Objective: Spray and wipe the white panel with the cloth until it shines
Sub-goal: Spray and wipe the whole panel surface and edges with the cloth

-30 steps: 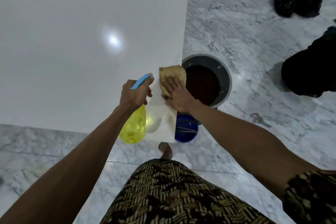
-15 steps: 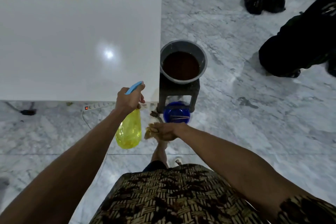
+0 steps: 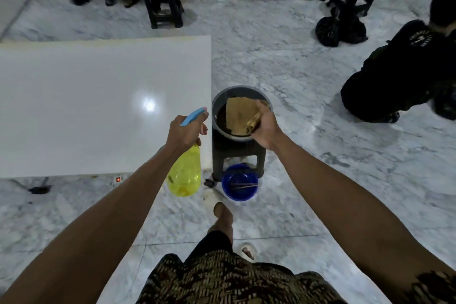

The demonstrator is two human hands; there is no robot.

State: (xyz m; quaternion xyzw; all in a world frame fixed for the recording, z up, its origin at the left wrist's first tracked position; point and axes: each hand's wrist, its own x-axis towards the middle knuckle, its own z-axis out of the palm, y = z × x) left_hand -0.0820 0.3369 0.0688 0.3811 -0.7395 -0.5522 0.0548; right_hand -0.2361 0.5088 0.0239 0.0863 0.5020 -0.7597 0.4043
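Panel already looks glossy; left hand grips the sprayer, right hand pinches the cloth over the bucket. Probably more wiping left.

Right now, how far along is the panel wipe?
Done, apparently: the white panel already shows a sharp light reflection, at least where visible. In hand: the left hand grips the yellow spray bottle beside the panel's right edge; the right hand holds the cloth over the grey bucket of dark liquid, off the panel. Left: probably rinsing the cloth, then further wiping; whether any dull patches remain cannot be told.
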